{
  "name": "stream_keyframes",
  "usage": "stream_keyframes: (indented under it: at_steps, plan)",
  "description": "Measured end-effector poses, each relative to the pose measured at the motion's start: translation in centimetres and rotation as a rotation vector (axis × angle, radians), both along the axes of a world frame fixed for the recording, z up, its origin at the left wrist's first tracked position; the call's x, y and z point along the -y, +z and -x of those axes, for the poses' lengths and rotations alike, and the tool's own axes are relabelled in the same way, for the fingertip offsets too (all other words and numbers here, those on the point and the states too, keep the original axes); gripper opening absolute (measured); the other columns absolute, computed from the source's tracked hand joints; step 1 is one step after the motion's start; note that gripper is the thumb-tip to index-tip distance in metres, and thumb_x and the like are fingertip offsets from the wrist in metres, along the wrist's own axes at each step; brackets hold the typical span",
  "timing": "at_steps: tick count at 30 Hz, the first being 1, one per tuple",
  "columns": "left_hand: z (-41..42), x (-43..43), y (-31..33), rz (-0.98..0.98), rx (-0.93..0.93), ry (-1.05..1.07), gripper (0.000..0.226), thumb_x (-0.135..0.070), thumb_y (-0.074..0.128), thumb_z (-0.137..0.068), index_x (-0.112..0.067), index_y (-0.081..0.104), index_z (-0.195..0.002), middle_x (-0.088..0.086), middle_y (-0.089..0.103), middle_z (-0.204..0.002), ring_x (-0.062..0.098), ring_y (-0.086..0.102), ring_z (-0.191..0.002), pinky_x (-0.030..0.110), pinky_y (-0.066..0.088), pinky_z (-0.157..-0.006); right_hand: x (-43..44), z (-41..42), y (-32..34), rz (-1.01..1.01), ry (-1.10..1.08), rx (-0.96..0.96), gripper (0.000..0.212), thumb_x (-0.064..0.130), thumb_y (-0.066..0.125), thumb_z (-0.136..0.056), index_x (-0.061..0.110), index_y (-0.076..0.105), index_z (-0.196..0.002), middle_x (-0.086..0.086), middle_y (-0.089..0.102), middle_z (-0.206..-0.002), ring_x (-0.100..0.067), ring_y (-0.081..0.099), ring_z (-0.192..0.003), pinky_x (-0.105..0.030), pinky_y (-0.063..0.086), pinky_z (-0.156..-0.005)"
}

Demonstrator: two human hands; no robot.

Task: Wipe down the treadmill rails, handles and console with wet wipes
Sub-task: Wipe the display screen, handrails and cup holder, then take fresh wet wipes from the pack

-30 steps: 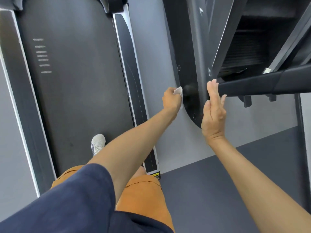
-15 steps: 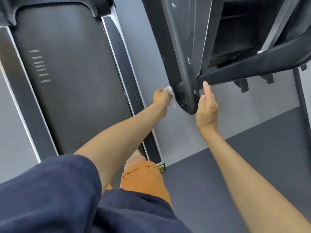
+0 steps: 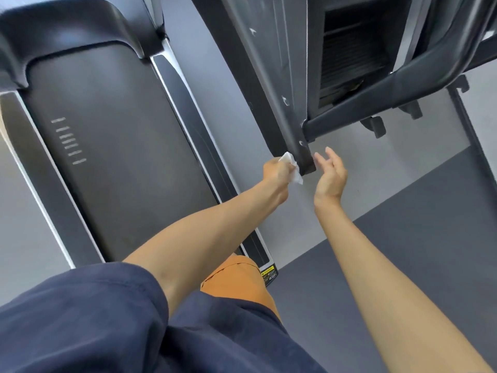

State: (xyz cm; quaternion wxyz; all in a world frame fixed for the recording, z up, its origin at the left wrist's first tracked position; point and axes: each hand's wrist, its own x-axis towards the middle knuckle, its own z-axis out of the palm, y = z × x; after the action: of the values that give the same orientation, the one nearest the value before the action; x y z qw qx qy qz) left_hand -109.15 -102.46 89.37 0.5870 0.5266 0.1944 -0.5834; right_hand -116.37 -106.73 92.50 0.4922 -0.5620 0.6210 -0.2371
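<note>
My left hand grips a crumpled white wet wipe and holds it against the left side of the black handrail's near end. My right hand hovers just right of that end, palm turned toward it, fingers relaxed and apart from it. The handrail runs up and away from me. A black crossbar branches off to the right.
The treadmill belt and its right side rail lie below on the left. The console underside fills the upper right. Grey floor lies under my arms. My orange shorts and dark sleeve are at the bottom.
The left hand has slid the wipe along the handrail down to its near end. The right hand has come off the rail and now hovers beside the end. My view has shifted.
</note>
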Motion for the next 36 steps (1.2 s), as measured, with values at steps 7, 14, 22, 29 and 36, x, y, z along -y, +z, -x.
stream_keyframes:
  at_steps: [7, 14, 22, 29, 36]
  plan:
    - [-4.6, -1.7, 6.8, 0.524, 0.086, -0.238, 0.018, 0.007, 0.051, -0.085, -0.002, 0.057, -0.099, 0.012, 0.059, -0.085, 0.023, 0.060, -0.072, 0.025, 0.050, -0.059, -0.8, -2.1, 5.3, -0.078, -0.114, 0.048, 0.037, 0.011, 0.040, -0.098, 0.006, 0.051, -0.133, -0.016, 0.060, -0.123, -0.016, 0.056, -0.101, -0.019, 0.044, -0.085]
    - [-18.0, -8.3, 15.1, 0.415, 0.421, -0.121, 0.039, -0.006, 0.061, -0.066, -0.009, 0.057, -0.105, 0.009, 0.060, -0.088, 0.022, 0.059, -0.080, 0.030, 0.050, -0.068, -4.8, -13.8, 12.6, -0.348, 0.254, 0.293, 0.035, 0.037, 0.051, -0.096, 0.008, 0.063, -0.113, -0.015, 0.070, -0.105, -0.027, 0.065, -0.099, -0.039, 0.047, -0.095]
    - [-29.2, -18.0, 22.6, 0.250, 0.740, 0.076, 0.022, 0.003, 0.056, -0.085, -0.005, 0.060, -0.105, 0.010, 0.063, -0.088, 0.021, 0.059, -0.077, 0.027, 0.051, -0.061, -11.1, -28.0, 19.5, -0.315, 0.577, 0.435, 0.033, 0.002, 0.064, -0.087, -0.002, 0.060, -0.120, -0.014, 0.066, -0.094, -0.022, 0.061, -0.080, -0.030, 0.051, -0.077]
    - [-36.8, -23.1, 24.2, 0.039, 0.805, 0.274, 0.008, -0.010, 0.064, -0.087, -0.017, 0.063, -0.091, 0.007, 0.064, -0.094, 0.017, 0.060, -0.082, 0.026, 0.048, -0.061, -14.1, -38.0, 20.7, -0.312, 0.687, 0.479, 0.029, -0.010, 0.061, -0.085, -0.001, 0.057, -0.113, -0.015, 0.061, -0.088, -0.021, 0.058, -0.062, -0.020, 0.050, -0.043]
    - [-46.6, -21.1, 23.5, -0.032, 0.820, 0.332, 0.010, -0.017, 0.061, -0.092, -0.011, 0.065, -0.099, 0.009, 0.068, -0.097, 0.021, 0.063, -0.087, 0.031, 0.052, -0.071, -11.5, -49.8, 19.8, -0.292, 0.799, 0.458, 0.024, -0.011, 0.062, -0.082, 0.008, 0.059, -0.096, -0.013, 0.062, -0.081, -0.020, 0.058, -0.059, -0.021, 0.048, -0.040]
